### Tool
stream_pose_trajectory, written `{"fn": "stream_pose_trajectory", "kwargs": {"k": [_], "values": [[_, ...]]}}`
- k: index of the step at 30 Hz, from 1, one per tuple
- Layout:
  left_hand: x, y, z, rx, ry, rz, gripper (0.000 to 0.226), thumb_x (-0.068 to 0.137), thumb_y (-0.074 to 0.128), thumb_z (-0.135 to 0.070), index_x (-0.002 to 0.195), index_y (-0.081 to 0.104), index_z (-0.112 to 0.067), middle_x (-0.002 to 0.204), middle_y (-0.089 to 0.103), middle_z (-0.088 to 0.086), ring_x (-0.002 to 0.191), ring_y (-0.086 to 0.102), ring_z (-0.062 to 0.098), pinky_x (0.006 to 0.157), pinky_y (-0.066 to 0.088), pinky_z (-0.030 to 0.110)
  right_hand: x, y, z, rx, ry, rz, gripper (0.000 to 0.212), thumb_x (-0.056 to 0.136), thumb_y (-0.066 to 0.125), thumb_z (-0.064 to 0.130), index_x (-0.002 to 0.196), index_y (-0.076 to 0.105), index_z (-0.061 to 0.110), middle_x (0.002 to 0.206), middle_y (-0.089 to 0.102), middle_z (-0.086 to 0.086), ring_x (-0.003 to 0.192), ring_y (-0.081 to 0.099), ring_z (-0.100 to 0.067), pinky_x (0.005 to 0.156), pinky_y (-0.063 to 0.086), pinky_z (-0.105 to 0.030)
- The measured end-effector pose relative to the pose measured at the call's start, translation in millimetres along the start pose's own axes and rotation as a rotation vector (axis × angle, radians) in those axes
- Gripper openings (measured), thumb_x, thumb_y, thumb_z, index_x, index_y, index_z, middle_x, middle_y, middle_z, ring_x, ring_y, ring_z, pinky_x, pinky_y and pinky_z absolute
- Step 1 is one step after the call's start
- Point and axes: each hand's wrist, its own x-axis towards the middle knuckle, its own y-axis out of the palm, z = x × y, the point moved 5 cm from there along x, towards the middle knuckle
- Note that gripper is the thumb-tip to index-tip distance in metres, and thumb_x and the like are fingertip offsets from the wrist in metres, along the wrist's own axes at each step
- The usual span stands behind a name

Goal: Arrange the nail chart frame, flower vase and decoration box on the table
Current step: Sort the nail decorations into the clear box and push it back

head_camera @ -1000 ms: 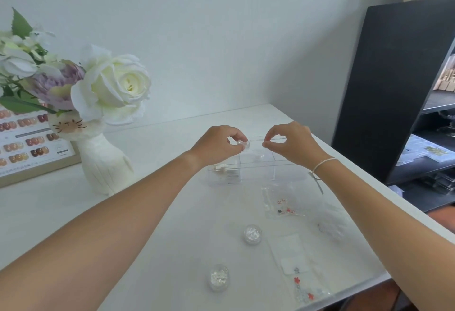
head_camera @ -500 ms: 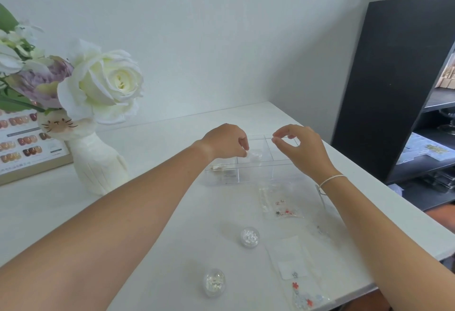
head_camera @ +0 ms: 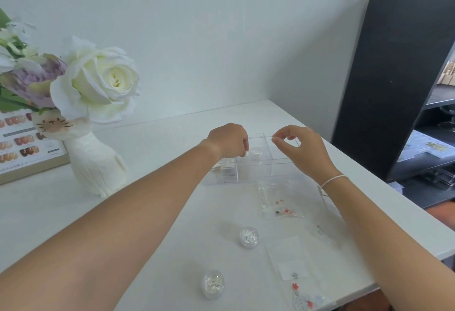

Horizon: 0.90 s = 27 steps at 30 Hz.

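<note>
The clear decoration box (head_camera: 258,163), split into compartments, sits mid-table. My left hand (head_camera: 227,140) reaches into its middle compartment, fingers curled shut on a small clear pot (head_camera: 256,151). Over the box's right compartment hovers my right hand (head_camera: 301,149), loosely curled and holding nothing, with thumb and forefinger close together near the far rim. At the left stands the white cat-faced flower vase (head_camera: 96,163) with white and purple flowers (head_camera: 105,81). Behind the vase, the wood-framed nail chart (head_camera: 22,145) leans at the left edge, partly hidden.
Two small round glitter pots (head_camera: 249,236) (head_camera: 213,283) lie on the white table (head_camera: 160,126) in front of the box. Clear bags of tiny decorations (head_camera: 283,202) (head_camera: 300,286) lie near the front right edge. A black shelf unit (head_camera: 394,76) stands right of the table.
My left hand has gone down into the box with the small pot. My right hand has let go of it and drawn slightly right. The view has shifted a little.
</note>
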Motion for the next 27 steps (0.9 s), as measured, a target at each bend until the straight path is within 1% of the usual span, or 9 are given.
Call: {"fn": "stream_pose_trajectory", "kwargs": {"k": [4,10,14,16,18,20,22,24,27], "values": [[-3,0,2,-0.007,-0.002,-0.031,0.016,0.082,0.060,-0.014,0.091,0.071,-0.018,0.105,0.065,-0.005,0.086,0.051,0.012,0.069,0.036,0.024,-3,-1,3,0.002,0.002,0.002,0.019,0.083,0.060,0.032,0.069,0.054,0.043,0.074,0.058,0.027,0.086,0.050,-0.009,0.088,0.039,-0.035],[-9,-4,4,-0.026,-0.003,-0.070,0.017,0.085,0.057,-0.016,0.095,0.070,-0.018,0.110,0.063,-0.005,0.100,0.056,0.016,0.072,0.037,0.025,-9,-1,10,-0.021,-0.016,-0.009,0.014,0.084,0.060,0.031,0.073,0.056,0.039,0.075,0.056,0.029,0.087,0.049,-0.009,0.092,0.040,-0.042],[-21,-10,5,-0.095,0.033,-0.106,0.017,0.086,0.056,-0.020,0.096,0.069,-0.019,0.113,0.062,-0.005,0.101,0.055,0.014,0.075,0.038,0.025,-16,-3,21,-0.034,-0.057,-0.008,0.013,0.083,0.061,0.030,0.074,0.058,0.038,0.076,0.057,0.029,0.088,0.049,-0.009,0.092,0.039,-0.043],[-30,-14,5,-0.132,0.065,-0.137,0.018,0.087,0.056,-0.022,0.098,0.070,-0.020,0.114,0.062,-0.006,0.097,0.054,0.012,0.078,0.041,0.026,-23,-3,29,-0.049,-0.091,0.002,0.011,0.083,0.061,0.030,0.074,0.059,0.037,0.078,0.058,0.026,0.089,0.049,-0.008,0.092,0.039,-0.041],[-43,-19,7,-0.187,0.092,-0.174,0.017,0.087,0.057,-0.024,0.097,0.071,-0.022,0.111,0.063,-0.009,0.086,0.053,0.008,0.078,0.043,0.026,-32,-3,37,-0.068,-0.128,0.013,0.010,0.082,0.062,0.031,0.075,0.059,0.038,0.082,0.062,0.021,0.090,0.050,-0.007,0.092,0.038,-0.038],[-58,-23,9,-0.252,0.105,-0.208,0.014,0.086,0.058,-0.026,0.092,0.070,-0.026,0.105,0.063,-0.014,0.074,0.052,0.001,0.072,0.042,0.023,-42,0,44,-0.085,-0.158,0.051,0.008,0.082,0.062,0.032,0.077,0.059,0.038,0.087,0.065,0.016,0.091,0.051,-0.007,0.092,0.036,-0.035],[-75,-25,11,-0.313,0.109,-0.226,0.010,0.085,0.059,-0.027,0.086,0.068,-0.032,0.097,0.061,-0.019,0.069,0.051,-0.004,0.065,0.039,0.018,-54,4,49,-0.105,-0.176,0.110,0.003,0.082,0.063,0.033,0.081,0.062,0.035,0.088,0.065,0.017,0.091,0.050,-0.008,0.092,0.034,-0.032],[-93,-25,11,-0.350,0.117,-0.236,0.010,0.084,0.061,-0.027,0.083,0.065,-0.036,0.089,0.058,-0.022,0.066,0.051,-0.005,0.062,0.037,0.015,-67,8,53,-0.109,-0.196,0.171,0.004,0.081,0.064,0.032,0.085,0.065,0.031,0.088,0.062,0.019,0.091,0.049,-0.007,0.091,0.034,-0.030],[-124,-20,14,-0.406,0.126,-0.227,0.011,0.082,0.065,-0.025,0.085,0.068,-0.036,0.089,0.060,-0.023,0.066,0.054,0.002,0.065,0.042,0.016,-84,11,58,-0.105,-0.213,0.281,0.009,0.081,0.065,0.035,0.089,0.065,0.032,0.088,0.059,0.025,0.090,0.048,-0.001,0.087,0.036,-0.023]]}}
